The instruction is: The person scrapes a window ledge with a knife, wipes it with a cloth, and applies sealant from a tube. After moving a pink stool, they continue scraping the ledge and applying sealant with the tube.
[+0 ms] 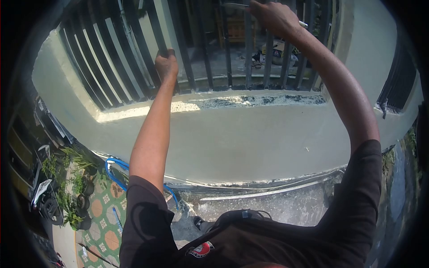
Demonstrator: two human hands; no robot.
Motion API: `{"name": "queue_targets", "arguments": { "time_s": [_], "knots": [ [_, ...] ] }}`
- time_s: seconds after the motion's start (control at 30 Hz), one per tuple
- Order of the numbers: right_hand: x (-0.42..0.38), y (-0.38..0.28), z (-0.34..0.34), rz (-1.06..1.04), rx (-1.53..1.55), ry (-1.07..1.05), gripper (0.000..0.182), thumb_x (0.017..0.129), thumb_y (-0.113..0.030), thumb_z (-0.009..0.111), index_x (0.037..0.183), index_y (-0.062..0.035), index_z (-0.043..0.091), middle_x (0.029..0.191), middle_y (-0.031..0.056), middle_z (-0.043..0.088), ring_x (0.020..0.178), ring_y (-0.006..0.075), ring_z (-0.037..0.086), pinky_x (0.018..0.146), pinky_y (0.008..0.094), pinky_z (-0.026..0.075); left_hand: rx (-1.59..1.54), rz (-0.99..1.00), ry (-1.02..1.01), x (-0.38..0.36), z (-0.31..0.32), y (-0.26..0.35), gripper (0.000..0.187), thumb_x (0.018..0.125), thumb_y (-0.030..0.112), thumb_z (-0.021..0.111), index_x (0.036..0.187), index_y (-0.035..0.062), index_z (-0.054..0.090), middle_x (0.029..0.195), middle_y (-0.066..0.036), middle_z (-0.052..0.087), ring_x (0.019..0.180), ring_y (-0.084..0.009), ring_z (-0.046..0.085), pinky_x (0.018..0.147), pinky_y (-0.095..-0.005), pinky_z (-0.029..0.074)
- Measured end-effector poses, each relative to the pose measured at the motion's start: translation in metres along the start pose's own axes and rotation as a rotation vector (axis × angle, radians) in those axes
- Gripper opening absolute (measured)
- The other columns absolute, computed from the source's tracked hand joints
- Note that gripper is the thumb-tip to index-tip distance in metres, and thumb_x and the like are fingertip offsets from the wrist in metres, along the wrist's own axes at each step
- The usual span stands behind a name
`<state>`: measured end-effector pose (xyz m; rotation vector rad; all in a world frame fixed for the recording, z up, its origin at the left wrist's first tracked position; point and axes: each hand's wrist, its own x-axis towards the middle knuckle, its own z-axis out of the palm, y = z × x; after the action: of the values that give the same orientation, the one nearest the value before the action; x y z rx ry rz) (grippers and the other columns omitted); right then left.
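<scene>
My left hand point(167, 67) is wrapped round one of the dark upright bars of the window grille point(206, 58). Higher up and to the right, my right hand point(276, 18) is closed on a slim tool point(237, 6). A thin, flat, greyish part of the tool points left in front of the bars, and its white end shows behind the wrist. Whether it is a knife or a scraper is hard to make out. Below both hands runs the window sill point(250, 99), its paint pale, worn and blotched with dark patches.
A plastered wall point(250, 138) stands under the sill. At lower left, a blue hose point(117, 178) lies near potted plants point(73, 192) and patterned floor tiles point(105, 219). Behind the bars are a wooden chair point(237, 31) and piled items. Another grille point(397, 76) is at right.
</scene>
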<state>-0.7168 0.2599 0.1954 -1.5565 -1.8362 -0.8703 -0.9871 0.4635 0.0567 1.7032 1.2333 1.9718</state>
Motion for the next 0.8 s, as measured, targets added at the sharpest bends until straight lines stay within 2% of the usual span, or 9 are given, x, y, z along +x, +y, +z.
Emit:
{"name": "queue_targets", "arguments": {
  "time_s": [0.13,0.2,0.43,0.5,0.53,0.6,0.63,0.7,0.8],
  "knots": [
    [-0.001,0.019,0.032,0.009,0.038,-0.024,0.035,0.102,-0.023,0.046,0.128,-0.0046,0.06,0.109,0.0205,0.069,0.092,0.033,0.068,0.078,0.0383,0.056,0.007,0.014,0.002,0.002,0.001,-0.003,0.035,0.091,0.03,0.06,0.103,-0.0024,0.066,0.092,-0.02,0.071,0.093,-0.0355,0.069,0.085,-0.043,0.049],
    [0.0,0.032,0.056,-0.161,-0.277,0.047,0.017,0.102,-0.027,0.049,0.109,-0.0123,0.054,0.077,0.0157,0.066,0.07,0.0362,0.067,0.057,0.0489,0.049,0.009,-0.003,-0.006,0.001,0.0,-0.001,0.034,0.091,0.03,0.06,0.103,-0.0022,0.067,0.092,-0.02,0.072,0.093,-0.0353,0.069,0.085,-0.0429,0.049],
    [0.005,0.033,0.056,-0.178,-0.216,0.049,0.015,0.099,-0.022,0.051,0.108,-0.0107,0.054,0.083,0.0164,0.067,0.074,0.0372,0.068,0.06,0.0488,0.051,0.023,-0.014,0.001,0.003,0.001,-0.003,0.031,0.091,0.027,0.061,0.099,-0.0018,0.066,0.089,-0.02,0.072,0.09,-0.0355,0.07,0.082,-0.043,0.051],
    [0.013,0.042,0.057,-0.305,-0.228,0.237,0.026,0.099,-0.021,0.053,0.124,-0.0164,0.055,0.095,0.0167,0.07,0.081,0.0366,0.07,0.063,0.0476,0.056,0.01,0.002,0.008,0.003,0.001,-0.004,0.03,0.091,0.027,0.061,0.098,-0.0017,0.066,0.088,-0.02,0.072,0.089,-0.0355,0.07,0.081,-0.0431,0.051],
    [0.013,0.036,0.05,-0.307,-0.229,0.237,0.026,0.099,-0.021,0.053,0.124,-0.0164,0.055,0.095,0.0167,0.07,0.081,0.0366,0.07,0.063,0.0476,0.056,0.001,0.017,0.011,0.003,0.002,-0.005,0.029,0.091,0.026,0.061,0.097,-0.0017,0.066,0.087,-0.02,0.072,0.088,-0.0355,0.07,0.081,-0.0432,0.051],
    [0.004,0.007,0.016,-0.186,0.016,0.232,0.039,0.105,-0.023,0.039,0.135,-0.0069,0.056,0.124,0.0197,0.065,0.106,0.0344,0.067,0.087,0.0361,0.056,-0.008,0.018,0.01,0.002,0.001,-0.002,0.029,0.091,0.026,0.062,0.097,-0.0018,0.066,0.086,-0.02,0.072,0.088,-0.0355,0.07,0.081,-0.0431,0.051],
    [-0.004,-0.014,-0.002,-0.188,0.018,0.229,0.039,0.105,-0.023,0.039,0.135,-0.0069,0.056,0.124,0.0197,0.065,0.106,0.0344,0.067,0.087,0.0361,0.056,-0.015,0.022,0.008,0.001,0.0,-0.002,0.028,0.091,0.026,0.062,0.096,-0.0018,0.066,0.086,-0.02,0.071,0.087,-0.0355,0.07,0.08,-0.0431,0.051],
    [-0.019,-0.05,-0.031,-0.054,0.384,0.119,0.042,0.107,-0.025,0.032,0.141,-0.0118,0.052,0.138,0.0162,0.058,0.118,0.0337,0.062,0.097,0.0366,0.054,-0.023,0.021,0.012,0.002,0.002,-0.004,0.028,0.091,0.025,0.062,0.096,-0.0018,0.066,0.086,-0.02,0.071,0.087,-0.0355,0.07,0.08,-0.0431,0.051],
    [-0.002,-0.045,-0.035,-0.024,0.244,-0.022,0.039,0.107,-0.022,0.036,0.141,-0.0165,0.054,0.138,0.0134,0.058,0.116,0.0306,0.063,0.1,0.0395,0.053,-0.029,0.016,0.016,0.002,0.002,-0.005,0.027,0.09,0.025,0.063,0.096,-0.0018,0.066,0.086,-0.02,0.071,0.088,-0.0356,0.07,0.08,-0.043,0.051]
  ]
}}
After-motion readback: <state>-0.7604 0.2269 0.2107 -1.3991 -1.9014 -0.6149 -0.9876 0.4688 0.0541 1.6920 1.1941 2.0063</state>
